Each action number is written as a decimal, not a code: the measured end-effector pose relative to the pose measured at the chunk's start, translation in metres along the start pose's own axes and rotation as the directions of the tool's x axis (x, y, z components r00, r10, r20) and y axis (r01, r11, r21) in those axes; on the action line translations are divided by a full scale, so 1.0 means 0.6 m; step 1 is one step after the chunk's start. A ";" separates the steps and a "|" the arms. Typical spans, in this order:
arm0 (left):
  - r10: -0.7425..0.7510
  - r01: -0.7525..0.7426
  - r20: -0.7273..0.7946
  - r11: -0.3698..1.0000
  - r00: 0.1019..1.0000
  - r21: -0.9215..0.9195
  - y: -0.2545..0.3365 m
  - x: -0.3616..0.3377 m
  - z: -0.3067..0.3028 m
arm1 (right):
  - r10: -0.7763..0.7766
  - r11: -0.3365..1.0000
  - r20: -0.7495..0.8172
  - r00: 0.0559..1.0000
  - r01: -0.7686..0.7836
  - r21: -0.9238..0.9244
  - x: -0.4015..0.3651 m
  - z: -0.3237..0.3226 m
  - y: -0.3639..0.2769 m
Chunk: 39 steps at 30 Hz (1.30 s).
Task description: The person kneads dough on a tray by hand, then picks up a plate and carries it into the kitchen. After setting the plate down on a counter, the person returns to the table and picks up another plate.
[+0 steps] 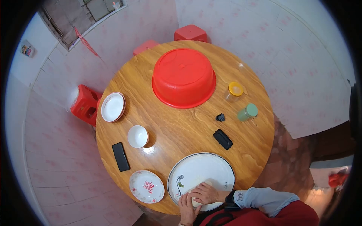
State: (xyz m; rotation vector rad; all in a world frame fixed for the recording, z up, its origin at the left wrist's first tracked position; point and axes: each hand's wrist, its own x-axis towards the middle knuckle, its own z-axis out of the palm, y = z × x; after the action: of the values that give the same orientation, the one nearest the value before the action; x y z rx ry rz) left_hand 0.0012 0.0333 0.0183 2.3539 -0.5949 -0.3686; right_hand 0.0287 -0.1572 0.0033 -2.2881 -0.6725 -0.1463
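A large white plate (205, 169) with a dark rim and a small flower print lies at the near edge of the round wooden table (181, 120). My right hand (205, 193) presses on a pale cloth-like thing (197, 203) on the plate's near part. My left hand (187, 209) rests on the plate's near rim, touching the right hand. What the hands grip is partly hidden by the fingers.
A red upturned basin (183, 77) sits at the far side. Left are stacked white plates (112, 107), a white bowl (137, 136), a black phone (120, 156) and a small red-printed plate (146, 186). Right are a yellow-lidded jar (235, 89), a green-lidded jar (247, 112) and two black objects (223, 138). Red stools (86, 104) surround the table.
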 end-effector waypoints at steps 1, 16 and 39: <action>-0.030 0.030 0.002 1.000 1.000 0.005 0.005 0.004 -0.003 | -0.003 1.000 -0.027 1.000 0.003 -0.002 0.002 0.005 0.003; -0.289 0.295 -0.180 0.956 0.940 0.007 -0.036 0.141 -0.020 | 0.357 0.934 -0.121 0.926 -0.355 0.034 0.133 0.038 0.076; -0.025 -0.010 -0.078 0.910 0.997 -0.414 0.135 0.145 -0.048 | 0.550 0.745 0.106 0.829 -0.544 0.385 0.026 -0.123 0.061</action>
State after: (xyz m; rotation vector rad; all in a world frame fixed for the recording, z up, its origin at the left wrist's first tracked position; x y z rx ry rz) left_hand 0.0620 -0.0494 0.0852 1.9514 -0.4198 -0.3600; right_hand 0.0673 -0.2229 0.0384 -1.9780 0.0167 0.2406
